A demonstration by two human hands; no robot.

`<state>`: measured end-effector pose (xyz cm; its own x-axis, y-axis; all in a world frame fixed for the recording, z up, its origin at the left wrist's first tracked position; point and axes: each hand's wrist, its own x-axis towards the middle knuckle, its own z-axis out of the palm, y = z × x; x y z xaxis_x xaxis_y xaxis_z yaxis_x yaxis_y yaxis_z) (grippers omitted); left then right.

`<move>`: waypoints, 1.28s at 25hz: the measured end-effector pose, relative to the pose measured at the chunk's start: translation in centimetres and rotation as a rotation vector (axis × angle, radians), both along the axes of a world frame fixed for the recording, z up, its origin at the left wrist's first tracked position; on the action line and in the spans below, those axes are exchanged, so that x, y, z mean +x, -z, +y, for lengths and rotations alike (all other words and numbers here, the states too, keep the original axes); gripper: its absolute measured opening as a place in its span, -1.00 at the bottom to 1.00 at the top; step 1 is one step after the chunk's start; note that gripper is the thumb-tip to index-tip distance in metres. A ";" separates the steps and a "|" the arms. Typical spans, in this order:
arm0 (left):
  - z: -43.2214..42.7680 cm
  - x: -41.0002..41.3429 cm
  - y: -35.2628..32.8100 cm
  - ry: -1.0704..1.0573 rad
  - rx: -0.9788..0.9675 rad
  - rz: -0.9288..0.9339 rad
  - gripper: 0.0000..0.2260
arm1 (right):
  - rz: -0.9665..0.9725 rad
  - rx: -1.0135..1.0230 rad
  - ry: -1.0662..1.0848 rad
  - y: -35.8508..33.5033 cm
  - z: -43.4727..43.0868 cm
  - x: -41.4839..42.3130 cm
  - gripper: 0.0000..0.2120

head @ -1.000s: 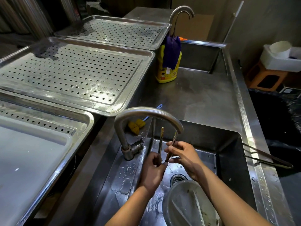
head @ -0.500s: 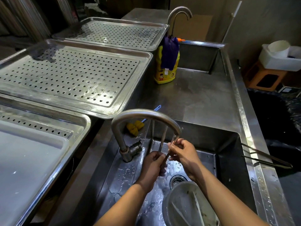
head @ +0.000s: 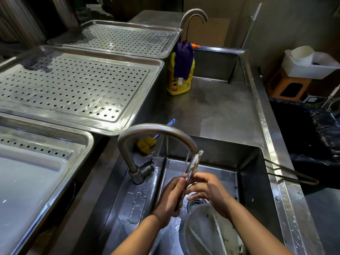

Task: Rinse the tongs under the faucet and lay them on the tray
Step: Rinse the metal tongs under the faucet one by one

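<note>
Grip: left hand (head: 170, 198) curled round the lower end of the tongs (head: 193, 163), right hand (head: 207, 190) fingers pinching them just beside it. Tongs squeezed together, tilted up, tips at the faucet (head: 156, 130) spout in the water stream. Perforated tray (head: 73, 85) sits left of the faucet, well apart.

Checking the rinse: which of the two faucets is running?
The near faucet, arched over the sink: water falls from its spout onto the tongs. The far faucet, behind the yellow bottle, shows no stream.
</note>
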<state>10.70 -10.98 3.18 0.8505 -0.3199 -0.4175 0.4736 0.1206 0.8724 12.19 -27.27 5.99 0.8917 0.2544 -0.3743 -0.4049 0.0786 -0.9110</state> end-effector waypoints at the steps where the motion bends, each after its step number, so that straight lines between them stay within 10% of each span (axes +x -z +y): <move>1: 0.0 0.0 -0.2 0.025 0.025 -0.005 -0.57 | 0.034 -0.003 0.131 0.1 -0.3 0.2 -0.77; 5: -0.2 -0.1 -1.3 0.118 0.068 0.079 -0.68 | 0.079 -0.184 0.513 1.4 -1.0 1.4 -0.75; 24: 4.1 -4.0 -1.4 -0.245 0.230 0.262 -0.63 | 0.017 -0.317 0.170 1.9 4.6 4.3 -0.83; 32: 4.0 -4.1 -0.3 -0.205 0.501 -0.199 -0.80 | -0.040 -0.473 0.183 1.6 3.4 3.4 -0.78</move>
<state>6.64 -7.02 3.46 0.9521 0.0555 -0.3007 0.3046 -0.2578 0.9169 15.58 -23.84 4.43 0.9220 -0.0970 -0.3749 -0.3867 -0.2802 -0.8786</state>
